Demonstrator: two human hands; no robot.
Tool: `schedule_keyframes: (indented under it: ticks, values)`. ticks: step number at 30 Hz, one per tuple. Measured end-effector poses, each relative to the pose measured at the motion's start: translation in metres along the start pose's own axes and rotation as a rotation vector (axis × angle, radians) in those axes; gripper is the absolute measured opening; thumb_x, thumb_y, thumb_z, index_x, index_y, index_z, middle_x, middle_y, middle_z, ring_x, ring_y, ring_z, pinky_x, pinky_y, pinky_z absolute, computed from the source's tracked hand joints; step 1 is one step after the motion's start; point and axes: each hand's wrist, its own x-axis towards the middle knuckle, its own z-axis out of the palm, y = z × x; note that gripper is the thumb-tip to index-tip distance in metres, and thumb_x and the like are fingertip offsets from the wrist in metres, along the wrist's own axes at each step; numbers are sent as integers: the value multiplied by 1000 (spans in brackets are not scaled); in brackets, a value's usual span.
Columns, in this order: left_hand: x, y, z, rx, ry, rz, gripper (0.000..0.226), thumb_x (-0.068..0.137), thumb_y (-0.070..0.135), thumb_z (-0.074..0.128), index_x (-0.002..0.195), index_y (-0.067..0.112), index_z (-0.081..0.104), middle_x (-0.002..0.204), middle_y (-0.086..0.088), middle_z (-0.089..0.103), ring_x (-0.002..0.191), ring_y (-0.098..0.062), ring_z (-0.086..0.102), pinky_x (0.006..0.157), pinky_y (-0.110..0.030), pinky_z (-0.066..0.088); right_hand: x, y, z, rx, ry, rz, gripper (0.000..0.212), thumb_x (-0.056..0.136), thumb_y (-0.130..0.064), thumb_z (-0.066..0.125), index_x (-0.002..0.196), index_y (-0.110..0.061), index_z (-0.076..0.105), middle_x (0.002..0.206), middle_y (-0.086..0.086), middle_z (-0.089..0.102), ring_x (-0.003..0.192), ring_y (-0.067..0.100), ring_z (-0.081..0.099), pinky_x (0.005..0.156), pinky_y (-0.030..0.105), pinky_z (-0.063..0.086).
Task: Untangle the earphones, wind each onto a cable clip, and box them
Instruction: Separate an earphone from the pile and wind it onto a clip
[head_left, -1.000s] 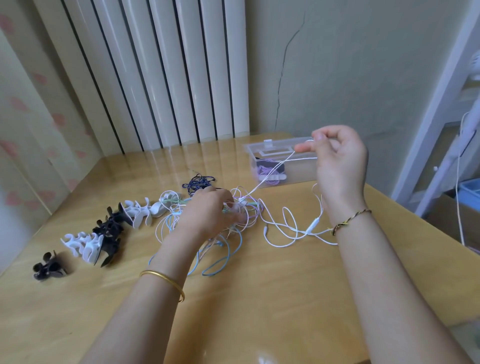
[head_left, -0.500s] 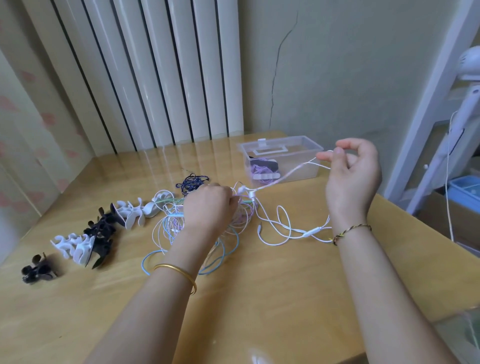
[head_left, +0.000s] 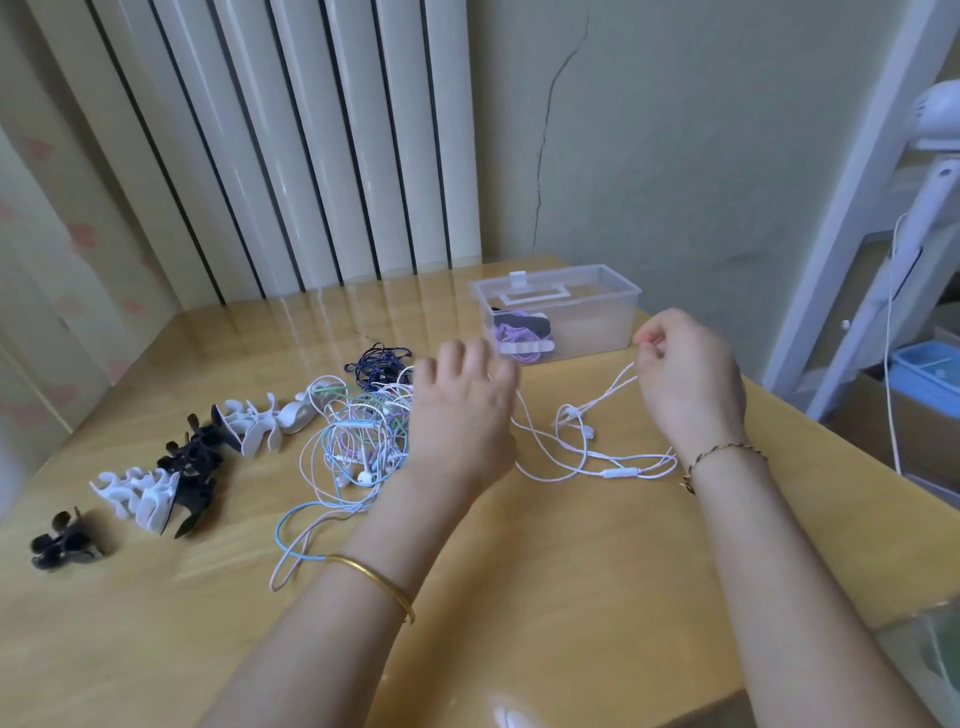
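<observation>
Untangling: right hand (head_left: 688, 379) pinches thin white earphone cable (head_left: 586, 453), left hand (head_left: 462, 415) spread-fingered over pastel cable tangle (head_left: 348, 441); next, tease it free.

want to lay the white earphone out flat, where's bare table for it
Bare table lies along the near edge, in front of the cable clips and the tangle; also at the back left, between the radiator and the clips. Crowded: the middle, with the tangle, the white earphone loops and the box.

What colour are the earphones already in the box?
Purple coiled earphones in the clear plastic box, head view.
</observation>
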Motion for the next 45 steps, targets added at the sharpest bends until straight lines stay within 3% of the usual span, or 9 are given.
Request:
schedule_keyframes:
  ticks: [4,12,18,20,24,29,32,39,45]
  values:
    - [-3,9,10,-33,-174,282,27,87,21,57,113,28,60,122,1,45,118,-25,34,99,-35,27,1,9,5,-107,-26,52,28,91,-3,39,105,-15,61,113,10,59,96,33,55,69,30,37]
    - [-1,10,26,4,-258,321,21,95,16,43,112,19,57,119,-2,51,114,-25,39,92,-33,30,15,17,-24,-38,348,104,32,92,-1,37,112,-13,60,119,16,50,94,39,53,74,37,38]
    - [-1,13,-5,-447,-230,205,4,96,13,39,96,15,43,92,-5,64,86,-30,56,78,-31,33,7,26,-2,-347,-235,55,29,90,-7,45,105,-22,65,113,7,64,108,31,54,83,32,39]
    - [-1,9,-16,-628,-240,194,6,94,11,43,92,15,46,80,4,64,78,-25,55,70,-30,32,-1,18,3,-443,-241,-97,26,92,-13,47,104,-24,67,107,3,66,112,29,49,91,35,36]
    - [-3,0,-35,-978,-135,75,9,95,8,45,87,8,49,67,5,59,60,-8,56,61,-25,44,-22,-15,9,253,-321,-354,23,99,-17,44,100,-15,67,94,3,68,90,9,58,79,22,46]
    - [-9,-21,-42,-1127,14,-122,12,93,4,49,82,9,51,64,6,60,53,-9,55,58,-24,45,-35,-37,18,730,-583,-321,29,102,-19,39,93,6,50,57,1,44,46,11,41,51,36,44]
    - [-19,-37,-39,-1254,-64,-228,13,94,5,54,83,10,61,63,4,66,55,-8,58,63,-30,49,-34,-43,23,699,-533,-456,13,96,-10,51,84,-12,56,65,-13,48,59,0,42,59,16,37]
    - [-34,-49,-46,-1770,-438,-291,15,87,16,55,84,13,69,66,6,57,55,-5,50,61,-18,43,-37,-54,35,737,-425,-553,16,92,-10,57,78,-19,58,69,-11,59,65,0,51,65,16,40]
    - [-20,-40,-42,-2264,37,-669,15,94,13,52,95,20,66,81,9,72,72,-2,67,75,-25,41,-43,-48,38,603,-647,-451,21,96,-13,52,79,-18,63,54,-15,49,49,1,41,51,13,32]
